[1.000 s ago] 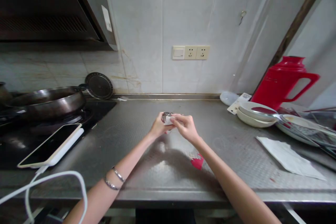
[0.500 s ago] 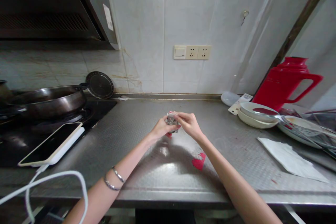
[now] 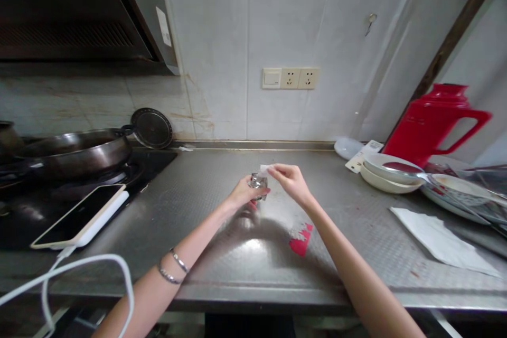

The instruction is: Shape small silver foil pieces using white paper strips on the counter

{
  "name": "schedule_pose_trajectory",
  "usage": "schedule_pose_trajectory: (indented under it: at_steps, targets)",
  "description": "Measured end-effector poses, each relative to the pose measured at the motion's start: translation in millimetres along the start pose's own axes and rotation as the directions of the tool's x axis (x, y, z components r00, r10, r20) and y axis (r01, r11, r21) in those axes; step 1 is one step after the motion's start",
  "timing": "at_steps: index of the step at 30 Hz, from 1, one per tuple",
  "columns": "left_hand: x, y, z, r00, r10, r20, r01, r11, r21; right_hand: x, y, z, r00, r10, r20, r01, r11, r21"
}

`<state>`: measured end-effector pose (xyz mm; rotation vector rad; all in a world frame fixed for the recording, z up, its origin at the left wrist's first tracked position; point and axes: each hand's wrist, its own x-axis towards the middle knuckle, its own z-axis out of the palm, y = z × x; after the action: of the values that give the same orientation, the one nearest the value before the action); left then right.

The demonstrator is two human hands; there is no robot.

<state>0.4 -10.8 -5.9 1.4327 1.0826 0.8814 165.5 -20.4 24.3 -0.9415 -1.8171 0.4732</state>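
Note:
My left hand (image 3: 242,193) grips a small silvery packet (image 3: 258,181) above the metal counter, thumb across its front. A bit of red shows under the fingers of that hand. At the packet's upper right, my right hand (image 3: 290,182) pinches a thin white slip (image 3: 264,169) between thumb and fingers. The slip's lower edge meets the top of the packet; whether it is attached I cannot tell. A red, jagged-edged scrap (image 3: 301,242) lies on the counter between my forearms. The packet's contents are hidden.
To the left, a steel pan (image 3: 79,153) sits on the black stove beside a phone (image 3: 79,216) with a white cable (image 3: 103,259). At right are stacked bowls (image 3: 390,182), a red thermos jug (image 3: 431,124) and a white paper napkin (image 3: 439,240).
My right hand has drawn slightly up and right from the packet, bringing the white slip into view. My left hand keeps its hold on the packet.

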Motion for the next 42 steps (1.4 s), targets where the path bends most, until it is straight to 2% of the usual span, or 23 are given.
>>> schedule_pose_trajectory:
  at_steps: [2,3,8,11,16,18,20,22,23,25,28,31,35,38,40,42]
  targets:
    - [0.1,-0.3,0.5,1.0,-0.005,-0.003,0.005,1.0,-0.008,1.7,4.1,0.0,0.992,-0.014,-0.125,0.008,0.999,-0.051]
    - [0.0,0.0,0.6,1.0,-0.008,-0.003,0.008,1.0,-0.012,2.0,5.6,0.8,0.99,-0.027,-0.142,0.015,0.996,-0.085]
    - [-1.6,5.7,-0.5,1.0,0.004,-0.029,-0.006,0.998,-0.056,-1.9,3.9,7.6,0.996,-0.091,-0.008,0.089,0.986,-0.138]
    - [-2.6,8.8,-2.4,0.999,0.017,-0.048,-0.02,0.997,-0.074,-4.4,-1.1,7.4,0.993,-0.115,0.013,0.116,0.984,-0.135]
    - [0.2,6.1,-5.9,0.997,-0.005,-0.077,-0.005,0.992,-0.13,-3.1,-4.1,0.5,0.996,-0.058,0.073,0.064,0.995,-0.08]
    - [1.2,4.5,-5.9,0.997,-0.002,-0.082,-0.011,0.987,-0.161,-1.1,-1.9,0.3,0.999,-0.025,0.022,0.025,0.999,-0.019]
    - [0.8,3.5,-3.9,0.998,-0.001,-0.069,-0.011,0.985,-0.173,0.7,1.8,2.7,0.994,-0.015,-0.108,0.016,1.0,0.01]
    - [-0.8,2.9,0.0,0.999,0.0,-0.049,-0.007,0.989,-0.151,1.4,5.7,6.6,0.974,-0.034,-0.222,0.029,0.999,-0.025]
    - [-1.7,2.5,2.4,0.999,0.003,-0.038,-0.008,0.991,-0.13,1.2,7.3,8.8,0.97,-0.054,-0.238,0.042,0.998,-0.057]
    - [-3.3,1.4,6.9,1.0,0.019,-0.012,-0.02,0.995,-0.093,-0.4,9.1,13.3,0.979,-0.1,-0.18,0.081,0.991,-0.11]
    - [-3.6,-0.8,10.5,0.999,0.049,-0.004,-0.049,0.996,-0.07,-4.0,7.8,18.7,0.986,-0.164,-0.017,0.161,0.979,-0.122]
    - [-2.3,-2.4,9.4,0.997,0.072,-0.018,-0.073,0.996,-0.053,-6.9,2.9,20.9,0.978,-0.203,0.054,0.208,0.972,-0.113]
    - [-1.3,-2.5,6.3,0.995,0.098,0.031,-0.096,0.994,-0.049,-7.6,-5.2,17.4,0.983,-0.161,0.088,0.171,0.978,-0.12]
    - [0.2,-3.9,5.6,0.996,0.088,-0.002,-0.088,0.996,-0.021,-5.5,-7.6,11.9,0.986,-0.092,0.139,0.103,0.992,-0.075]
    - [1.9,-6.1,5.7,0.996,0.077,-0.034,-0.077,0.997,-0.002,-2.6,-5.2,8.1,0.994,-0.046,0.103,0.046,0.999,0.0]
    - [3.5,-8.5,5.7,0.996,0.079,-0.052,-0.079,0.997,-0.004,1.1,1.2,4.9,0.999,0.009,-0.038,-0.006,0.998,0.066]
